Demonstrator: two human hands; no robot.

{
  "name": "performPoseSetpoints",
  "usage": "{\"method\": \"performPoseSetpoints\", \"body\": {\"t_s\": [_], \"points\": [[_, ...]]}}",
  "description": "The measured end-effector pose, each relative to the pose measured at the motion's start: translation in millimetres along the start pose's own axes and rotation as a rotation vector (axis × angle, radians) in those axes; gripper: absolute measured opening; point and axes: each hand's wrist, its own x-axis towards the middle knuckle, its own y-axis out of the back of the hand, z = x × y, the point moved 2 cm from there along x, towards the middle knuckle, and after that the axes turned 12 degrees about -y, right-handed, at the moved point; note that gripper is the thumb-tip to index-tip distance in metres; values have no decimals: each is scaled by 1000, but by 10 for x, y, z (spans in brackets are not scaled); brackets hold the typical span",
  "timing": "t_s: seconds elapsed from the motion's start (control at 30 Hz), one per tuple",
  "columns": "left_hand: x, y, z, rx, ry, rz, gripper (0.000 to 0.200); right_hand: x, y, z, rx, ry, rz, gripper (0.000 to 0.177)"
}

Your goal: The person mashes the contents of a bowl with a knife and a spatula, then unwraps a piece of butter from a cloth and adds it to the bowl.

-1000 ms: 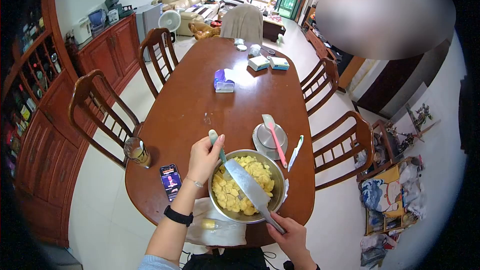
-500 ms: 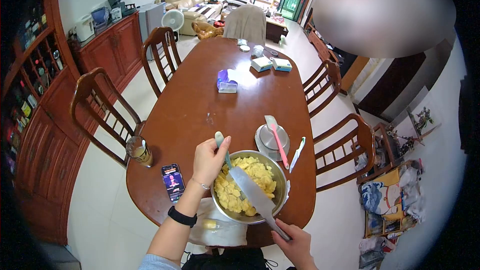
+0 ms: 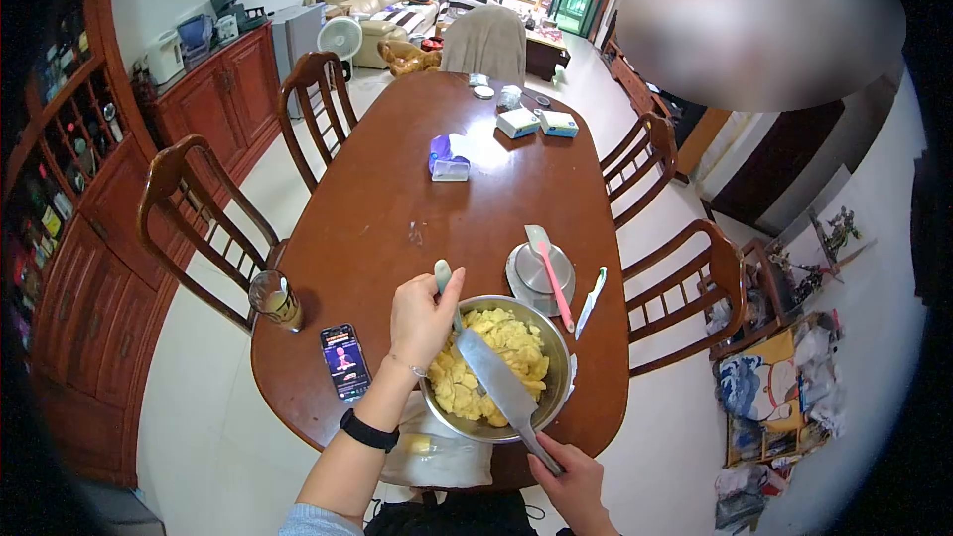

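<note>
A steel mixing bowl full of soft yellow food in chunks sits at the near edge of the table. My left hand is closed around the pale green handle of a utensil, whose lower end goes down toward the food; its head is hidden. In my right hand is the handle of a broad grey-bladed knife. The blade lies slantwise over the bowl, its far end close to the green-handled utensil.
Right of the bowl are a round-topped kitchen scale, a pink-handled spatula and a white-and-green knife. On the left stand a glass of drink and a phone. A white bag hangs at the near edge.
My left hand and the green-handled utensil have shifted slightly right and up. The right hand and its knife have moved a little left. The bowl stays put.
</note>
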Motion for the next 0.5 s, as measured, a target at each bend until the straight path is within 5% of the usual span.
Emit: {"method": "performPoseSetpoints", "body": {"t_s": [0.33,0.4,0.5], "points": [[-6,42,13,-69,-21,-66,43,55,31,150,-186,-8,-26,35],[-4,79,-17,-105,-30,-80,42,66,99,170,37,-226,-89,36],[-22,92,-56,-120,-53,-157,42,138,162,167,217,-211,-83,37]]}}
